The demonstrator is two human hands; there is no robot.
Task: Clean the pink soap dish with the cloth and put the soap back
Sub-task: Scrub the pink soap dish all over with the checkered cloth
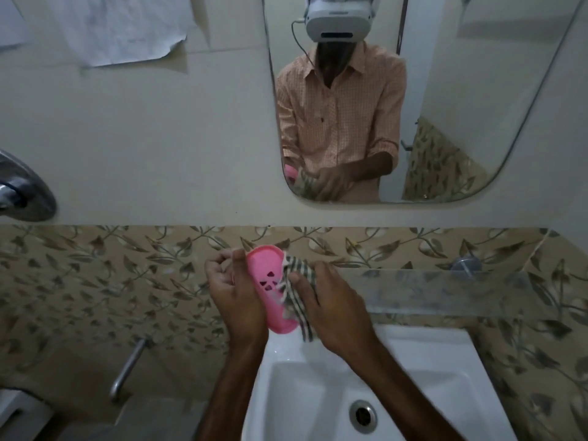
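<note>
The pink soap dish point(269, 281), oval with small drain holes, is held tilted on its edge above the back of the sink. My left hand point(237, 297) grips its left rim, thumb over the top. My right hand point(331, 307) holds a green-and-white checked cloth point(296, 288) bunched against the dish's right side, with a tail hanging below. No soap is visible.
A white sink point(445, 354) with a drain point(362, 416) lies below my hands. A glass shelf point(445, 288) runs along the floral tile wall on the right. A mirror point(477, 90) hangs above. Metal taps point(129, 367) stand at left, with a chrome fitting point(22, 189) higher up.
</note>
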